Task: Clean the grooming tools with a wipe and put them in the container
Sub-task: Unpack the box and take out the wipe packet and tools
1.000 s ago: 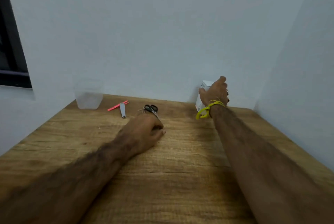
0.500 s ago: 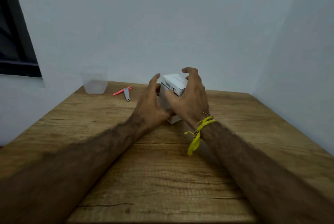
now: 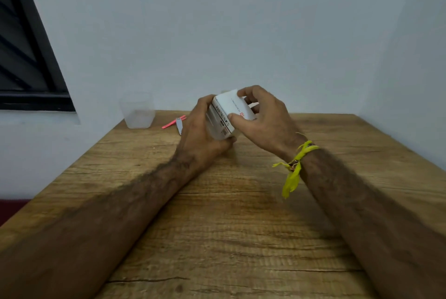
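Wide wooden tabletop [image 3: 241, 226] filling the lower half, set into a corner of pale walls [image 3: 241, 21], with a dark window [image 3: 26, 57] at 10 o'clock. Two bare forearms reaching in from 7 and 5 o'clock toward the middle. Left hand [image 3: 200, 137] curled round the left side and underside of a small white box [image 3: 229, 115], thumb beneath its near corner. Right hand [image 3: 263, 117] gripping the same box from the right, thumb pressed on the top face near the printed edge, fingers hooked over the far edge. Box tilted, raised just off the wood between both hands, black lettering along one side and a red mark on top. Yellow thread band [image 3: 295, 168] tied round the right wrist, loose ends hanging. Clear plastic container [image 3: 138, 110] upright at 11 o'clock by the back wall, well apart from the hands. Pink nail file [image 3: 172, 122] lying between container and left hand, touching or crossing a small metal nail clipper [image 3: 179, 125]; which of the two, cannot tell.
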A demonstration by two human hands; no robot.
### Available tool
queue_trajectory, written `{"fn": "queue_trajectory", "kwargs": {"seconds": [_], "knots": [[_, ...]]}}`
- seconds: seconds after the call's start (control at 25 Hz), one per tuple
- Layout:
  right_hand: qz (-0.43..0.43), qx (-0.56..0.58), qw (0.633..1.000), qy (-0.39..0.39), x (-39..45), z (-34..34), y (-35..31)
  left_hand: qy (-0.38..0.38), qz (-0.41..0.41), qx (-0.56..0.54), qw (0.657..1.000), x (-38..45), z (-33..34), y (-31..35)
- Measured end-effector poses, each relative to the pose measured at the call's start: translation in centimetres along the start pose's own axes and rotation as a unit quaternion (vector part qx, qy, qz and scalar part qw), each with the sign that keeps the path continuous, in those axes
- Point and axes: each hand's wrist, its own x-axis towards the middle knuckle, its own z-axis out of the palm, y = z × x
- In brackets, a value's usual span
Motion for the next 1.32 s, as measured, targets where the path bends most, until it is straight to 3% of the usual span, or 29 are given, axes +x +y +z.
{"fn": "queue_trajectory", "kwargs": {"seconds": [0.24, 0.52, 0.64, 0.84, 1.04, 1.12, 1.2, 1.32], "knots": [[-0.048, -0.104, 0.992, -0.048, -0.3, -0.5, -0.4, -0.003, 0.033, 0.072, 0.997, 0.0, -0.1, -0.2], [-0.092, -0.213, 0.972, -0.048, -0.8, 0.4, -1.1, 0.01, 0.067, 0.15, 0.986, -0.2, -0.1, 0.4], [-0.109, -0.212, 0.971, -0.011, -0.7, 0.4, -1.1, 0.007, 0.06, 0.145, 0.988, -0.1, -0.5, 0.4], [-0.085, -0.022, 0.994, 0.065, 0.7, -2.2, 0.5, -0.042, 0.045, 0.101, 0.993, 0.0, -1.3, 0.4], [-0.052, 0.01, 0.986, 0.158, 1.0, -1.9, 2.0, -0.049, 0.164, 0.148, 0.974, 0.3, -1.3, 0.0], [-0.043, -0.003, 0.985, 0.17, 1.2, -1.8, 2.4, -0.064, 0.166, 0.164, 0.97, 0.5, -1.2, 0.1], [-0.061, -0.091, 0.979, 0.17, 1.1, -1.8, 2.6, -0.069, 0.157, 0.166, 0.971, 0.5, -1.2, 0.0], [-0.184, -0.22, 0.933, 0.216, 0.9, -2.2, 1.5, -0.062, 0.139, 0.159, 0.975, 0.8, -1.5, -0.5]]}}
